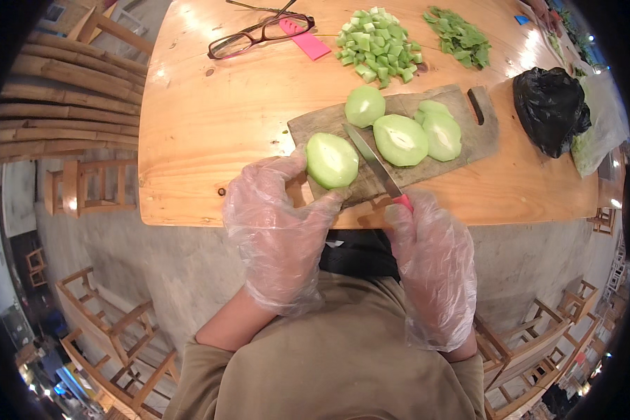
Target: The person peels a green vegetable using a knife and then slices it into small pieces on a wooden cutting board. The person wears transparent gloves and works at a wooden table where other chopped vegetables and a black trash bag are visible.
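Note:
Clear plastic gloves cover both hands. My left hand [276,203] grips a pale green cut chayote piece [332,160] between thumb and fingers, its white-centred cut face up, at the left end of a wooden cutting board [469,145]. My right hand [427,245] is closed round the pink handle of a knife [372,159]. The blade points away and to the left, between the held piece and the others. A smaller chayote piece [365,106], a large oval one [400,140] and overlapping slices [442,134] lie farther along the board.
Beyond the board are a pile of green cubes [376,45], chopped leaves [458,36], eyeglasses [259,35] and a pink comb-like tool [306,40]. At right sit a black plastic bag [551,110] and a clear bag [595,119]. The wooden table's [189,154] near edge borders my body.

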`<action>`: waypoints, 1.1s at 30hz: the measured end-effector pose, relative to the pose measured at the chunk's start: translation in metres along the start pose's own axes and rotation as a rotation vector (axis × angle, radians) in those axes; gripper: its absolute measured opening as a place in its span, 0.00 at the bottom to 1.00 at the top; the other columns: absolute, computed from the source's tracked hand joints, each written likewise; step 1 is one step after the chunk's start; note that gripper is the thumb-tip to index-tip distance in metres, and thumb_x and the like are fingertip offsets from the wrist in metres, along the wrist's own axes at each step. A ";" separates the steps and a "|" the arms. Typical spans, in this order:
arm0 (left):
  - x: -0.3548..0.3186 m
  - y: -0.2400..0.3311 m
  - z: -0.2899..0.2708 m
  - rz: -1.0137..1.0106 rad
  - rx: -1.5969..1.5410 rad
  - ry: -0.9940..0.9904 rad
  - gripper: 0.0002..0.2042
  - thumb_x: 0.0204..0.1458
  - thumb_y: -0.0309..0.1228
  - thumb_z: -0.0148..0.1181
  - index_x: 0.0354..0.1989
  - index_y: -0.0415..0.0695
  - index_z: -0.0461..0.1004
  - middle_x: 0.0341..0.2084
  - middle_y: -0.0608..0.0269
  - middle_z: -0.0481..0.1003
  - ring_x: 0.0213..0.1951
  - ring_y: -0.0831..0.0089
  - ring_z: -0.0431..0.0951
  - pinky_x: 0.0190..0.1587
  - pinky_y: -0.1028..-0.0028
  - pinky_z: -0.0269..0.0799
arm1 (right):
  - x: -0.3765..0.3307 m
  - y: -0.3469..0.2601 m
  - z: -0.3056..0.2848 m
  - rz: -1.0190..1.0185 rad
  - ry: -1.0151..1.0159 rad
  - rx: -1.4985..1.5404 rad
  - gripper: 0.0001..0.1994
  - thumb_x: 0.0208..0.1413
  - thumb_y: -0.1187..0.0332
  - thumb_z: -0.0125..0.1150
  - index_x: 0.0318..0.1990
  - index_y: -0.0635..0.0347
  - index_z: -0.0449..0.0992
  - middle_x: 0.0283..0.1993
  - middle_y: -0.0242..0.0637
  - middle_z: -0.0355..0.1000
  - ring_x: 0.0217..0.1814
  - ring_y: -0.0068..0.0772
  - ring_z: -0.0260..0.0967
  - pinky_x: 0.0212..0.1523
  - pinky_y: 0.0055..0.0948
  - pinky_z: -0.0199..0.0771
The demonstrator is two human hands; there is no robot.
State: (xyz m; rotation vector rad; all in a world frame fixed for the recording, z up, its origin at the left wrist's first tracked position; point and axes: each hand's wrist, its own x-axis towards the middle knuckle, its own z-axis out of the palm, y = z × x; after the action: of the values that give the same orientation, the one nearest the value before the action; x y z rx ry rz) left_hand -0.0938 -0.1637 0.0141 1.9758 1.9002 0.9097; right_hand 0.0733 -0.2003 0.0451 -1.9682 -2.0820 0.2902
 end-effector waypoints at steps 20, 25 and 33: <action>0.001 -0.001 0.013 0.083 0.037 0.086 0.20 0.37 0.32 0.77 0.40 0.42 0.77 0.34 0.56 0.77 0.38 0.58 0.76 0.42 0.61 0.70 | -0.012 -0.017 -0.002 -0.085 0.127 -0.264 0.10 0.58 0.69 0.55 0.47 0.54 0.75 0.21 0.28 0.60 0.19 0.25 0.63 0.19 0.27 0.64; 0.002 -0.002 0.009 0.073 0.016 0.046 0.19 0.39 0.31 0.76 0.40 0.41 0.77 0.34 0.55 0.77 0.38 0.59 0.76 0.42 0.63 0.70 | -0.013 -0.023 -0.002 -0.107 0.006 -0.492 0.13 0.58 0.69 0.55 0.51 0.55 0.74 0.21 0.26 0.60 0.18 0.21 0.62 0.14 0.26 0.61; 0.007 -0.004 0.000 -0.008 -0.134 -0.074 0.16 0.43 0.31 0.72 0.38 0.39 0.76 0.35 0.53 0.75 0.39 0.57 0.74 0.44 0.61 0.68 | -0.009 -0.022 0.003 -0.125 -0.066 -0.398 0.14 0.59 0.67 0.54 0.52 0.54 0.73 0.21 0.24 0.61 0.17 0.18 0.64 0.13 0.24 0.62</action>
State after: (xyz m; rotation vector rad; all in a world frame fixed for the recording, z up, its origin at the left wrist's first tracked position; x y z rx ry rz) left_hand -0.0977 -0.1570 0.0137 1.8956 1.7586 0.9233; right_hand 0.0515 -0.2106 0.0486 -2.0429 -2.4457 -0.0949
